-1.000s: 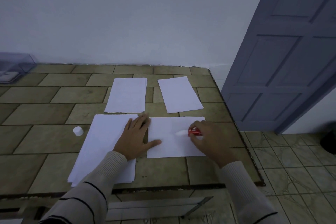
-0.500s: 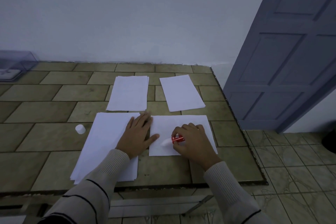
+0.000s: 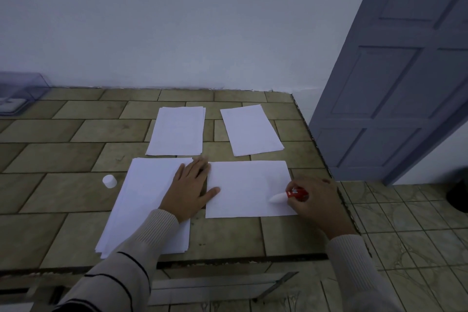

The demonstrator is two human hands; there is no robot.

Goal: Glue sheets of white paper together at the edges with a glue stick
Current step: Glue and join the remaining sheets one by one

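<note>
A single white sheet (image 3: 243, 187) lies crosswise on the tiled table. My right hand (image 3: 316, 200) grips a red glue stick (image 3: 296, 193) whose white tip (image 3: 276, 198) touches the sheet near its right edge. My left hand (image 3: 190, 187) lies flat with fingers spread, its thumb on the sheet's left edge and its palm on a stack of white paper (image 3: 144, 208) to the left. The glue stick's white cap (image 3: 109, 181) stands on the table left of that stack.
Two more paper piles lie farther back, one (image 3: 177, 130) at the middle and one (image 3: 250, 130) to its right. A clear plastic box (image 3: 17, 95) sits at the far left by the wall. The table's right edge (image 3: 326, 167) drops to a tiled floor beside a blue-grey door (image 3: 395, 78).
My right hand slid the glue stick from the sheet's lower left part across to its right edge. My left hand stayed pressed in place.
</note>
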